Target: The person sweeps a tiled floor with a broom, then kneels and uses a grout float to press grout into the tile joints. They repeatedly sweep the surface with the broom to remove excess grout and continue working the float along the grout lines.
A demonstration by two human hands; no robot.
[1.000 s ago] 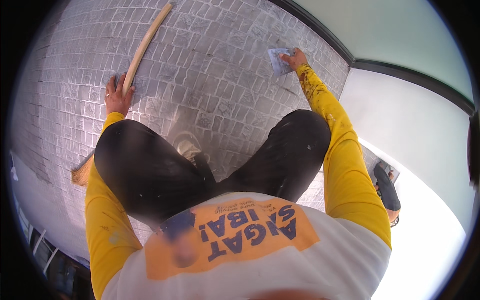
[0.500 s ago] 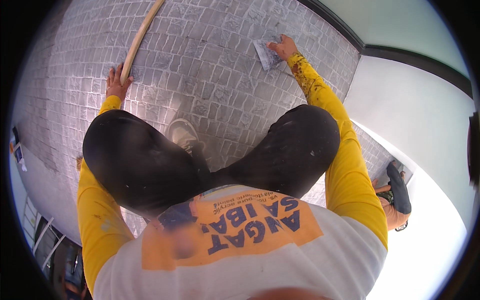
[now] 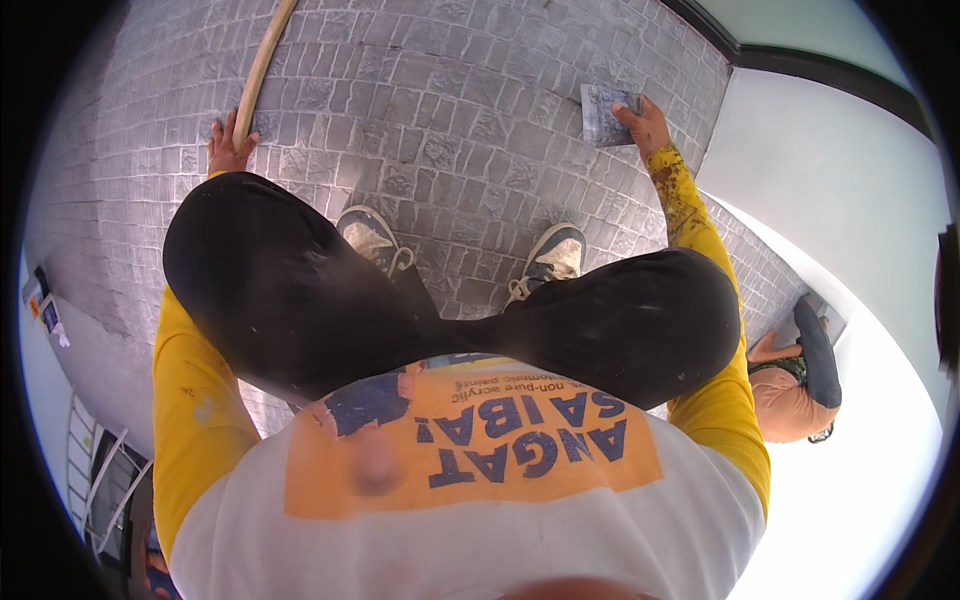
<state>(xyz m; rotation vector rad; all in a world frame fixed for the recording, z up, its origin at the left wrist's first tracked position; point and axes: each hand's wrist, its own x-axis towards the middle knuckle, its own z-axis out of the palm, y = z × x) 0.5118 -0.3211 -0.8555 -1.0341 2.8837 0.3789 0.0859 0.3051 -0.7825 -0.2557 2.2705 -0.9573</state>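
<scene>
My left hand (image 3: 231,150) is at the end of a long pale wooden strip (image 3: 262,62). Its fingers spread apart, and the strip's end lies between thumb and forefinger. Pinched in my right hand (image 3: 645,125) is a flat grey rectangular sheet (image 3: 606,116), held by its right edge; whether it is a scraper or a pad I cannot tell. The sheet is over or on the grey block-patterned floor (image 3: 470,130). Dark stains mark my yellow right sleeve (image 3: 685,200).
My two shoes (image 3: 555,255) stand between my black-trousered knees. A white wall (image 3: 800,155) with a dark trim (image 3: 830,75) rises at the right. Another person (image 3: 795,385) crouches beyond my right arm. White metal frames (image 3: 95,480) stand at the lower left.
My right hand has moved right with the grey sheet, which has turned. My right knee has swung outward, and my right shoe now shows. The left hand stays at the wooden strip's end.
</scene>
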